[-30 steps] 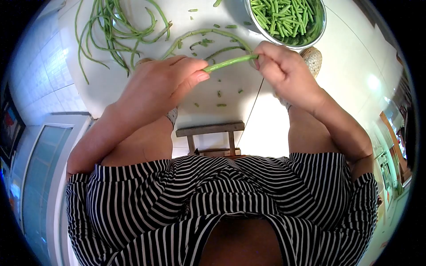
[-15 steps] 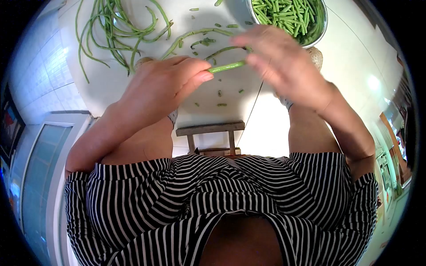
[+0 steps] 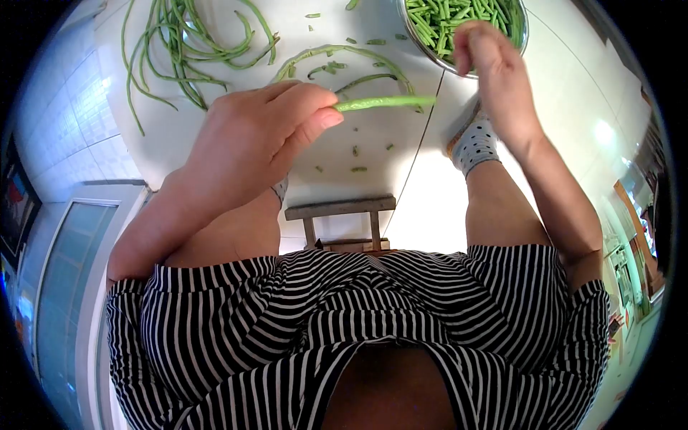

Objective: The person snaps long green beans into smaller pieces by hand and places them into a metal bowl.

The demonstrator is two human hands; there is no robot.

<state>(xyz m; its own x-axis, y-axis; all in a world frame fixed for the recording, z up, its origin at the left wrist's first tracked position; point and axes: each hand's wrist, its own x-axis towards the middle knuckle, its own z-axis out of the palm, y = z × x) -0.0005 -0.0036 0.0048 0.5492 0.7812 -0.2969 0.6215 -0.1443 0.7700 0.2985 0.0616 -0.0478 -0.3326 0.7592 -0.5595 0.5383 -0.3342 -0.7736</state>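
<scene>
My left hand (image 3: 251,140) pinches a length of green long bean (image 3: 387,102) between thumb and forefinger. The bean sticks out to the right, its far end free. My right hand (image 3: 498,82) is over the near rim of a round metal bowl (image 3: 525,43), apart from the bean. Its fingers are curled inward, and whatever may be between them is hidden. Short cut bean pieces (image 3: 430,25) fill the bowl. A tangle of whole long beans (image 3: 183,50) lies on the floor beyond my left hand.
Small bean scraps (image 3: 358,170) and a curved long bean (image 3: 322,50) lie on the pale tiled floor (image 3: 358,147). A small wooden stool (image 3: 340,208) stands between my legs. My foot in a dotted sock (image 3: 476,147) is below the bowl. A glazed door panel (image 3: 72,265) is at left.
My right hand has left the bean's free end and moved up and right to the bowl. My left hand keeps its hold on the bean, almost unmoved.
</scene>
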